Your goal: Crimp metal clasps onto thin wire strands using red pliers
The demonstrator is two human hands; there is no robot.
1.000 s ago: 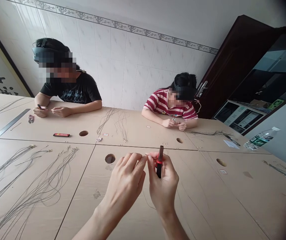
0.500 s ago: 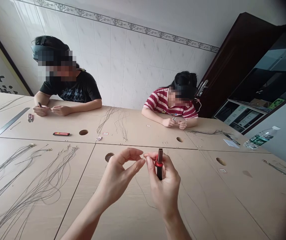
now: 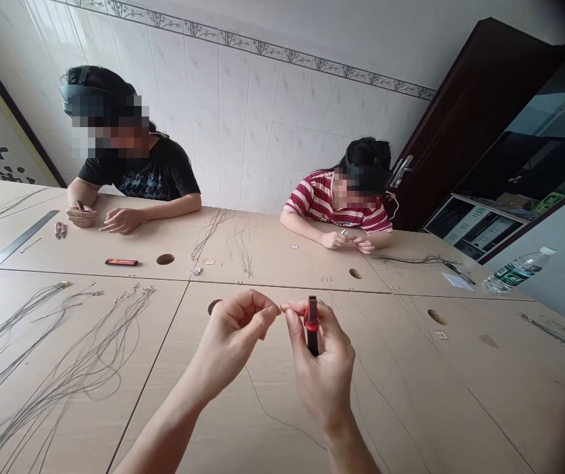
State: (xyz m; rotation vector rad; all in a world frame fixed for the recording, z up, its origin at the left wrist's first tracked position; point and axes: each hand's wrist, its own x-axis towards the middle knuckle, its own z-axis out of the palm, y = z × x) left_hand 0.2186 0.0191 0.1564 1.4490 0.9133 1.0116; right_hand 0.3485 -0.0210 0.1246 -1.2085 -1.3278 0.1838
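Observation:
My left hand (image 3: 238,339) pinches thumb to forefinger at the end of a thin dark cord (image 3: 264,409), which trails down over the table below both hands. My right hand (image 3: 324,359) wraps round an upright lighter (image 3: 312,329) with a black body, a red collar and a metal hood on top. Its thumb and forefinger are also pressed together, almost touching the left fingertips. Whatever small piece sits between the fingertips is too tiny to make out. No flame shows.
Bundles of thin cords (image 3: 80,355) with small metal ends lie at the left. A red-and-black stick (image 3: 121,262), a steel ruler (image 3: 20,240) and a water bottle (image 3: 517,270) are on the table (image 3: 164,428). Two co-workers sit opposite; round holes (image 3: 437,317) pierce the tabletop.
My left hand has shifted slightly left and down, its thumb and forefinger now closed together. The hanging cord has swung left. One co-worker's hands at the left have moved apart.

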